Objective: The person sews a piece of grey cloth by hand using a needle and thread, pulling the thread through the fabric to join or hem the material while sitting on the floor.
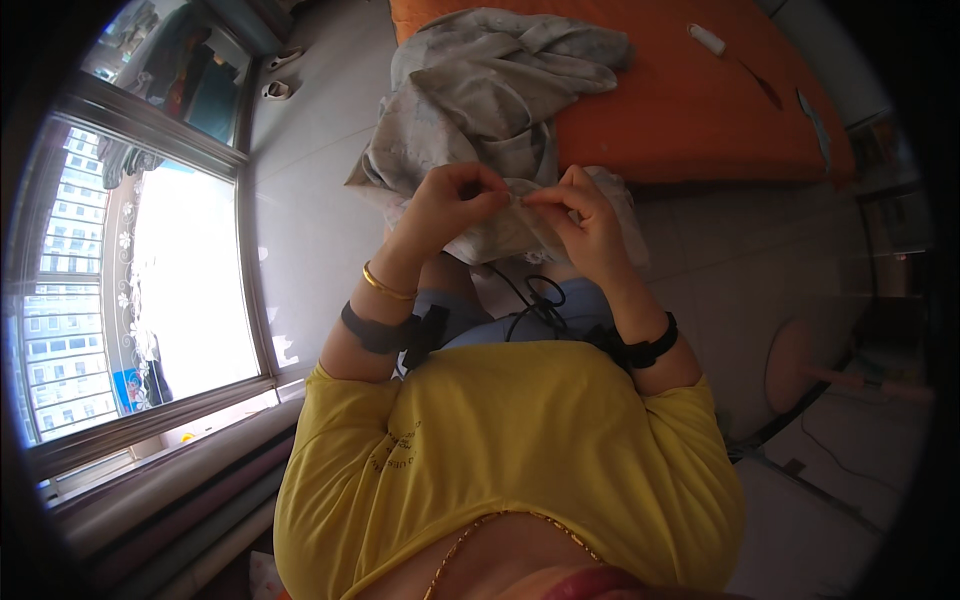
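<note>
My left hand [454, 206], with a gold bangle at the wrist, pinches thumb against forefinger. Opposite it, my right hand [585, 217] pinches too, and the fingertips of both almost meet. Between them is a small pale thing [516, 199], too fine to make out. Below and beyond my hands, a crumpled grey-beige patterned cloth [480, 112] spreads from my lap up onto an orange-covered bed [660, 127]. Some of its folds lie directly under my fingers.
On the orange cover lie a white cylinder [706, 40], perhaps a thread spool, a thin dark object [761, 84] and a grey-blue strip [814, 129]. A black cable [541, 300] loops over my lap. Left are a large window [187, 270], shoes [276, 91] and fabric rolls [187, 510].
</note>
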Motion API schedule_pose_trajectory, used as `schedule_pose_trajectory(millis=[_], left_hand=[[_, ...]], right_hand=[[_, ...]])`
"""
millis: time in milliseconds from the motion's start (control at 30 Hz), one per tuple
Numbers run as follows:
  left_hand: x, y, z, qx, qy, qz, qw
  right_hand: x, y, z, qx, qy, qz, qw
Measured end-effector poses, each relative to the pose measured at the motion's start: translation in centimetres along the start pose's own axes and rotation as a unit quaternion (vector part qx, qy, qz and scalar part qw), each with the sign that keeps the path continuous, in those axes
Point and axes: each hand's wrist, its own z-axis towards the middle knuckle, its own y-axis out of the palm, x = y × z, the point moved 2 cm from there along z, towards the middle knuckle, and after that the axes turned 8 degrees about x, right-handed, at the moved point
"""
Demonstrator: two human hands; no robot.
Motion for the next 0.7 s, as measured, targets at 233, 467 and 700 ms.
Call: schedule_pose_trajectory(millis=[233, 467, 700], left_hand=[[-0.4, 0.5, 0.1, -0.025, 0.007, -0.005, 1.000], [0.7, 0.3, -0.1, -0.010, 0.056, 0.062, 0.996], [2.0, 1.0, -1.6, 0.040, 0.097, 0.135, 0.985]], right_hand=[[1.0, 0.1, -0.3, -0.003, 0.005, 0.027, 1.000], [0.3, -0.4, 0.3, 0.015, -0.025, -0.016, 0.999], [-0.3, 0.1, 0.5, 0.053, -0.126, -0.137, 0.981]])
